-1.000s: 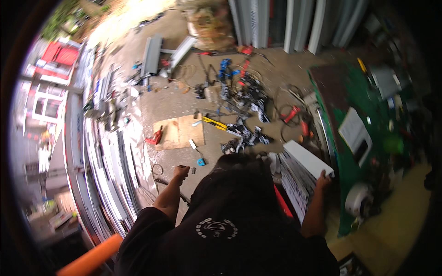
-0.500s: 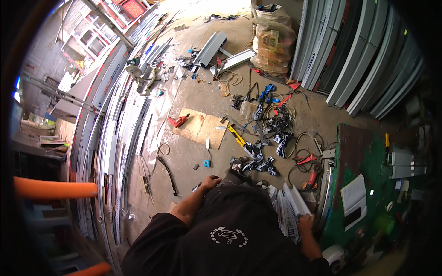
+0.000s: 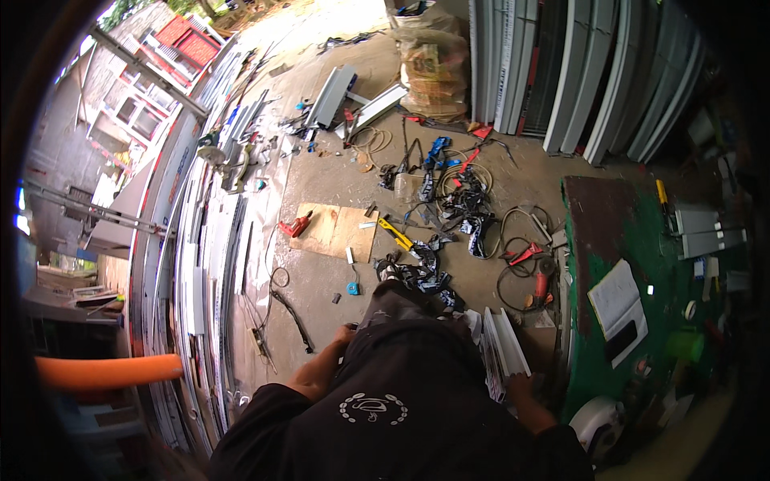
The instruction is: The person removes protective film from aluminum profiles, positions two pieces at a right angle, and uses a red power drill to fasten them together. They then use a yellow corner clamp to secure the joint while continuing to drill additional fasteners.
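Note:
My right hand [image 3: 520, 386] is closed on the near end of a pale aluminium channel profile [image 3: 508, 343] beside my right leg. The profile lies lengthwise away from me, next to other pale strips, and my fingers are partly hidden behind its end. My left hand [image 3: 344, 333] rests against my left trouser leg, nothing visible in it; its fingers show only in part. Beyond my feet lie a yellow-handled hand saw [image 3: 395, 233] and crumpled black-and-white film [image 3: 427, 268]. A small blue tape measure [image 3: 353, 289] sits on the floor ahead of my left hand.
A red drill [image 3: 296, 225] lies at a plywood sheet [image 3: 334, 233]. A red angle grinder [image 3: 543, 282] with its cord stands near the green table [image 3: 585, 297], which carries an open notebook [image 3: 618, 301]. Long profiles [image 3: 196, 297] line the left; an orange tube [image 3: 112, 371] juts in.
The view has shifted, with the far floor and stacked profiles moving left and up. My left hand has slid back along my leg; my right hand stays at the profile's end.

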The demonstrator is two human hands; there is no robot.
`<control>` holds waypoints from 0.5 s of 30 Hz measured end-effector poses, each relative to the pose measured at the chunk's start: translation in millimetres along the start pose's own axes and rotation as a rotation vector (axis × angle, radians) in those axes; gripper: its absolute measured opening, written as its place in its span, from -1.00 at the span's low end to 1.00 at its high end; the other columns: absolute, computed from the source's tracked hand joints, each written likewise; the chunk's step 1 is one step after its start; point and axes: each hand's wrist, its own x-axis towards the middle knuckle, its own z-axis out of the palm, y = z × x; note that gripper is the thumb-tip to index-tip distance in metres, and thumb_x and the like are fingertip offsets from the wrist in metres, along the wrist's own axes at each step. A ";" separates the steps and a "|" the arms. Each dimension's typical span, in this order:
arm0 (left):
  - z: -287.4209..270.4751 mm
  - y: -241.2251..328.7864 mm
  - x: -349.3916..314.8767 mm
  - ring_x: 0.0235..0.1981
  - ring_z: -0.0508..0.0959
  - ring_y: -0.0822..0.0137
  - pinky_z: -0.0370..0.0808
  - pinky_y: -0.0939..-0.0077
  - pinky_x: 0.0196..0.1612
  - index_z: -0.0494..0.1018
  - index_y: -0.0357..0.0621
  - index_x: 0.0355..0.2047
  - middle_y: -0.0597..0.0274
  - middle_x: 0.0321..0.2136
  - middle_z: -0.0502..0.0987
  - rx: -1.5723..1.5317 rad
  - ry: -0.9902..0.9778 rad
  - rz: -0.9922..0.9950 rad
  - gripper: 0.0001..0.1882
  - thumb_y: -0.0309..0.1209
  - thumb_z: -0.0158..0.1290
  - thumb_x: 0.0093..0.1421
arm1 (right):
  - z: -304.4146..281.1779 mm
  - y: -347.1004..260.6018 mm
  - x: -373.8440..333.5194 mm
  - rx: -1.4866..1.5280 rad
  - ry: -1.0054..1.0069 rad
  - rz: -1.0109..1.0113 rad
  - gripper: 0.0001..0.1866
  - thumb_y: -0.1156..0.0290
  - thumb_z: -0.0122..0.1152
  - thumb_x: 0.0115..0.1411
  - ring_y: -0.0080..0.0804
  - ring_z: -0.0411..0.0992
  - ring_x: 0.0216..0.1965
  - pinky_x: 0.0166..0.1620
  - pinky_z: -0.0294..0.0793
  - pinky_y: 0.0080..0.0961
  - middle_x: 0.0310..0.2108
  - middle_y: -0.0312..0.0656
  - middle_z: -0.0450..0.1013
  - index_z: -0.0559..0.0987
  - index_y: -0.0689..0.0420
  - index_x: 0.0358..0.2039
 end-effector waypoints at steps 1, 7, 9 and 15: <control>-2.2 7.7 -3.0 0.00 0.65 0.13 0.55 0.24 0.05 0.59 -0.20 0.10 -0.06 -0.07 0.68 -0.028 -0.012 -0.003 -0.44 -0.14 0.30 0.17 | 0.6 0.3 -1.3 -0.016 0.002 -0.019 -0.70 0.25 0.15 0.23 -0.08 0.42 0.16 0.33 -0.02 0.55 -0.04 -0.18 0.59 0.70 -0.08 -0.07; -22.1 61.3 -6.5 -0.30 0.62 0.35 0.55 0.47 -0.31 0.50 -0.27 0.18 0.11 -0.19 0.66 -0.129 0.015 0.083 -0.46 -0.18 0.20 0.29 | -22.7 11.0 4.4 -0.013 -0.255 -0.059 -0.54 0.08 0.23 0.15 -0.03 0.40 0.24 0.28 -0.18 0.76 0.12 -0.16 0.53 0.67 -0.05 0.03; -22.8 71.5 -5.5 -0.30 0.62 0.35 0.53 0.48 -0.32 0.47 -0.29 0.19 0.12 -0.19 0.64 -0.172 0.034 0.145 -0.45 -0.21 0.18 0.29 | -31.6 15.0 8.5 -0.007 -0.394 -0.086 -0.47 0.00 0.27 0.10 -0.02 0.44 0.22 0.29 0.01 0.63 0.11 -0.15 0.56 0.68 -0.04 0.04; -2.4 58.1 -12.4 -0.19 0.67 0.20 0.59 0.32 -0.11 0.50 -0.34 0.16 -0.03 -0.09 0.67 -0.232 0.030 0.142 -0.40 -0.12 0.18 0.27 | -34.1 16.6 18.4 0.064 -0.567 -0.104 -0.46 0.11 0.42 -0.02 0.00 0.56 0.08 0.16 0.49 0.10 0.03 -0.02 0.60 0.70 0.08 -0.02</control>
